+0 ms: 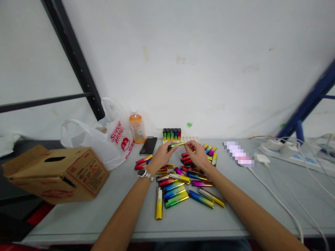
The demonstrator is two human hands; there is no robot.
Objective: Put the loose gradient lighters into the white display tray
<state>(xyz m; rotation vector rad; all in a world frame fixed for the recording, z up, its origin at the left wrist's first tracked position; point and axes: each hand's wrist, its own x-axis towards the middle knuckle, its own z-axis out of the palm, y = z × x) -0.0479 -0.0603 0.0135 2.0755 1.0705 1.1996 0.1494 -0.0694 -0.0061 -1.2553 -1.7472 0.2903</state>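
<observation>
While our left hand holds one lighter, grip closed about its left end, our right hand has a narrow grip at the other end, seeming to pinch it. We note this lighter is raised above the counter, held roughly crosswise at the far middle, just on the near side of the white tray.

Done, as far as we can see: a compact row of lighters stands upright at the tray's left part, dark tops upward. Farther right, the tray's pale surface shows; our hands hide some of its near edge.

Remaining: many loose lighters lie flat in mixed directions, mostly between our forearms, with several more at the far right beside our right hand. Exact count not possible; some overlap or are covered. We judge the work to be at an early stage, since loose lighters well outnumber standing ones.
</observation>
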